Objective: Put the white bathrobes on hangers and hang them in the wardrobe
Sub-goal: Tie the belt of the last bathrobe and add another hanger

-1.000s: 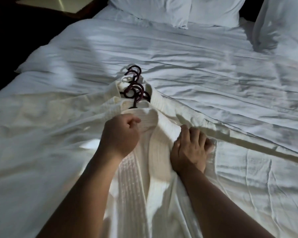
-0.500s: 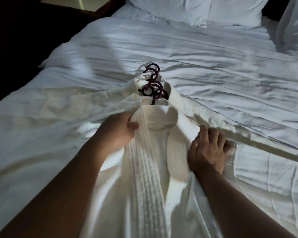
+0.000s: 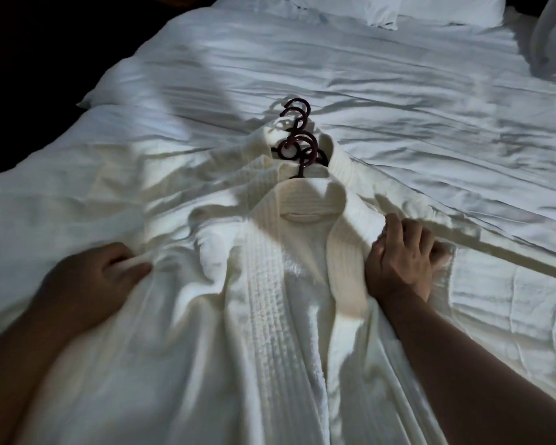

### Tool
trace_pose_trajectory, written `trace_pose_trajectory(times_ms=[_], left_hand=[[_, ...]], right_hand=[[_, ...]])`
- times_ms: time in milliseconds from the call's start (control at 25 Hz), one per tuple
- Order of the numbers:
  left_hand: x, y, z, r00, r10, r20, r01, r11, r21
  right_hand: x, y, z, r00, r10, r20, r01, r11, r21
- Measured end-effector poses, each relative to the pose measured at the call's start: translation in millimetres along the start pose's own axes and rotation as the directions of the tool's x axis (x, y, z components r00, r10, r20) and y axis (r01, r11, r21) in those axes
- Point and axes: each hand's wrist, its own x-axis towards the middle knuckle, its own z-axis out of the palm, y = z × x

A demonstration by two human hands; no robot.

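my left hand (image 3: 90, 284) has slid from the collar to the shoulder, fingers (image 3: 119, 252) clamped on cloth; right hand (image 3: 402, 258) clamps the lapel. the bathrobe (image 3: 270, 316) lies on the bed (image 3: 398, 91) with hanger hooks (image 3: 297, 139) showing, so i judge it nearly ready to lift.

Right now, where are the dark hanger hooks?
Head view, centre: the dark hanger hooks stick out of the collars of the stacked bathrobes on the bed, beyond and between the left hand and right hand.

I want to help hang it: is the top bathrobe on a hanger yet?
Yes. A dark hanger hook pokes out above the bathrobe collar. It lies on the bed, not hung.
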Motion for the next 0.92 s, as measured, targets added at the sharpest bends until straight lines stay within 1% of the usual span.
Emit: trace_pose_trajectory(times_ms=[120, 240, 280, 320, 360, 400, 440, 480, 520, 560, 600, 640, 680, 720, 760, 840, 920], left_hand=[[5.5, -5.8, 35.3, 0.984, 0.036, -0.172, -0.041, 0.999, -0.025], [9.1, -14.8, 43.5, 0.968, 0.115, -0.224, -0.106, 0.993, 0.049], [9.1, -18.4, 46.8, 0.962, 0.147, -0.230, -0.136, 0.989, 0.062], [8.9, -19.9, 49.1, 0.958, 0.165, -0.235, -0.151, 0.986, 0.074], [9.8, -21.1, 52.2, 0.953, 0.180, -0.245, -0.165, 0.983, 0.081], [10.6, -22.2, 54.0, 0.948, 0.188, -0.258, -0.173, 0.982, 0.078], [12.0, -22.2, 56.7, 0.939, 0.205, -0.277, -0.191, 0.979, 0.076], [13.7, -22.5, 58.3, 0.933, 0.217, -0.288, -0.203, 0.976, 0.078], [15.5, -25.0, 59.0, 0.930, 0.218, -0.295, -0.203, 0.976, 0.081], [16.5, -27.8, 58.7, 0.933, 0.203, -0.296, -0.189, 0.979, 0.076], [17.4, -29.6, 59.9, 0.935, 0.189, -0.300, -0.178, 0.982, 0.066], [17.3, -29.8, 61.3, 0.933, 0.185, -0.308, -0.174, 0.983, 0.061], [17.3, -29.1, 62.8, 0.931, 0.186, -0.315, -0.176, 0.983, 0.061], [17.3, -29.1, 63.9, 0.928, 0.186, -0.322, -0.174, 0.982, 0.066], [18.3, -27.4, 65.4, 0.926, 0.192, -0.326, -0.178, 0.981, 0.073], [19.5, -28.7, 66.3, 0.923, 0.197, -0.329, -0.182, 0.980, 0.076], [19.3, -30.8, 65.9, 0.925, 0.187, -0.329, -0.172, 0.982, 0.075]], right_hand=[[2.4, -1.5, -2.4, 0.999, 0.040, 0.016, -0.040, 0.999, -0.018], [1.0, -5.4, -1.6, 0.997, 0.027, 0.069, -0.024, 0.998, -0.050], [4.9, -8.7, -8.9, 0.993, 0.087, 0.081, -0.088, 0.996, 0.000], [11.7, -18.4, -20.6, 0.971, 0.225, 0.082, -0.234, 0.965, 0.117], [17.2, -35.7, -34.2, 0.917, 0.392, 0.074, -0.396, 0.874, 0.280], [19.0, -62.3, -46.4, 0.875, 0.479, 0.072, -0.455, 0.763, 0.460], [14.0, -93.1, -56.2, 0.892, 0.449, 0.039, -0.381, 0.704, 0.599], [1.8, -129.1, -63.3, 0.956, 0.295, 0.002, -0.219, 0.706, 0.674], [-16.4, -165.7, -63.3, 0.999, 0.045, -0.006, -0.028, 0.720, 0.694], [-38.3, -198.7, -56.9, 0.971, -0.234, 0.045, 0.143, 0.725, 0.674], [-56.1, -223.1, -46.2, 0.889, -0.432, 0.150, 0.258, 0.745, 0.616], [-63.6, -237.0, -30.6, 0.826, -0.500, 0.261, 0.315, 0.792, 0.522], [-60.7, -245.1, -16.8, 0.818, -0.477, 0.321, 0.324, 0.844, 0.427], [-53.0, -250.9, -7.6, 0.853, -0.399, 0.336, 0.288, 0.897, 0.335], [-45.2, -253.1, -3.4, 0.895, -0.310, 0.321, 0.226, 0.935, 0.274], [-39.4, -259.0, 4.1, 0.944, -0.192, 0.268, 0.138, 0.968, 0.208], [-46.3, -266.7, 12.4, 0.965, -0.185, 0.188, 0.157, 0.975, 0.154]])
